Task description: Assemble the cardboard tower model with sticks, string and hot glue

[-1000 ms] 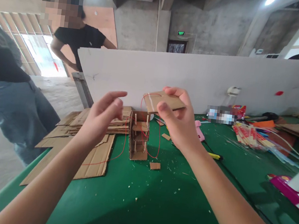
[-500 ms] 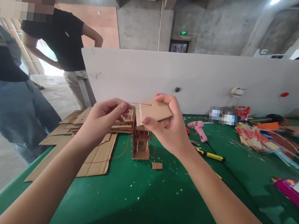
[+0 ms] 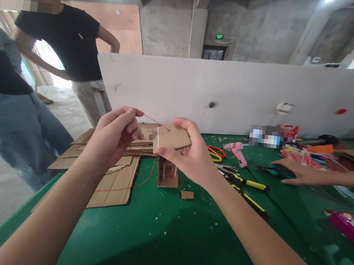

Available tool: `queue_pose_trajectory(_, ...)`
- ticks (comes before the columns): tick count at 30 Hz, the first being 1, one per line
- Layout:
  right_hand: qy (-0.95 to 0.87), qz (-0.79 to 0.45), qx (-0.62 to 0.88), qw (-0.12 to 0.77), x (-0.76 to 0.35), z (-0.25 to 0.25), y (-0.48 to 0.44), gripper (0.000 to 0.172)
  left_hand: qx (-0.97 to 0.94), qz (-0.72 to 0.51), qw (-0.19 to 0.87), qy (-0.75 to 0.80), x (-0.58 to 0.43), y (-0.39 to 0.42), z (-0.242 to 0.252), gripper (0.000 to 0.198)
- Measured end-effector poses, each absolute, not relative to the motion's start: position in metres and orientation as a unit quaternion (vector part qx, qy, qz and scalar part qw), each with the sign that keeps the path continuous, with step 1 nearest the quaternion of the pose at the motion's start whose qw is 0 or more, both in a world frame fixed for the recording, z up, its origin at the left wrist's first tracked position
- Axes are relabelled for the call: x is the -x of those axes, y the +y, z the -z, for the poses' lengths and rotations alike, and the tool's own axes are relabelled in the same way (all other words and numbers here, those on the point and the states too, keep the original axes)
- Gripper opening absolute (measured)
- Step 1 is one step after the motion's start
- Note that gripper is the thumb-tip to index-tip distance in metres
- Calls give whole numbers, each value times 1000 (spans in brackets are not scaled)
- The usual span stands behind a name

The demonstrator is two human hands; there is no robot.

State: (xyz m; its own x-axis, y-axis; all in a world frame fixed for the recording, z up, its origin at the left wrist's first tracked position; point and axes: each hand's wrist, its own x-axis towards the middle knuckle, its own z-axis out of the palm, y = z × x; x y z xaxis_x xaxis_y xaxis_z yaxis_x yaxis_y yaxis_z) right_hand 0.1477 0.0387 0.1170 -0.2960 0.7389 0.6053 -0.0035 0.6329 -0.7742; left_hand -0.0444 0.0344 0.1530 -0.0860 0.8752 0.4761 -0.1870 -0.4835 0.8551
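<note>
My right hand (image 3: 191, 149) grips a small piece of cardboard (image 3: 172, 139) with a white strip along its left end, thumb below and fingers over the top. A thin red string (image 3: 152, 120) runs from a spot on that piece to my left hand (image 3: 117, 131), which pinches it between thumb and forefinger. Beneath the held piece stands a small cardboard box frame (image 3: 167, 176), open at the front, its upper part hidden. Loose red string hangs beside the frame and trails left across a cardboard sheet (image 3: 116, 189). A cardboard scrap (image 3: 187, 195) lies near the frame's foot.
Right of my hands lie scissors (image 3: 216, 153), a pink glue gun (image 3: 237, 153) and yellow-black pliers (image 3: 251, 183). Another person's hand (image 3: 295, 170) rests on a dark teal tool. A white panel (image 3: 169, 88) borders the green table (image 3: 156, 250). People stand at the left.
My left hand has moved left and up, drawing the string at a slant. The held cardboard has shifted left and slightly down. The other person's hand at the right has reached further in.
</note>
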Motion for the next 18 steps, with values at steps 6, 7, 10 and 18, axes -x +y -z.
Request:
queue_pose_trajectory(6, -759, -281, 254, 530, -147, -112, 43, 70, -528, -665, 416, 326, 47, 33, -156, 9)
queue_pose_trajectory(7, -763, -270, 257, 528, -147, -112, 44, 70, -527, -665, 415, 328, 48, 33, -156, 8)
queue_pose_trajectory(10, -779, -253, 240, 521, -147, -109, 47, 73, -524, -667, 413, 331, 49, 35, -156, 7)
queue_pose_trajectory(18, -795, -225, 236, 511, -147, -105, 49, 64, -492, -701, 392, 335, 51, 34, -163, 7)
